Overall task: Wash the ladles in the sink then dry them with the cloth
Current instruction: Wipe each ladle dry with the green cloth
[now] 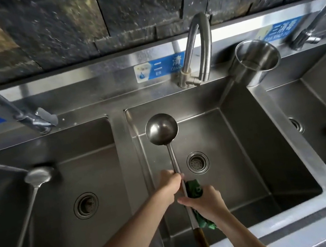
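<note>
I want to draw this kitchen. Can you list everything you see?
sink basins: three, steel, side by side.
ladle: one, steel, wooden-ended handle, held over middle basin.
second ladle: one, steel, leaning in left basin.
cloth: one, green, against held ladle's handle.
taps: three, steel, behind basins.
steel cup: one, between middle and right basins.
blue labels: three, on back ledge.
left hand: grips handle.
right hand: holds cloth.

Two ladles (161,129) (38,176), three sink basins (244,131), three taps (199,47), one green cloth (193,189), one steel canister (257,59), two hands (170,183) (205,200).
</note>
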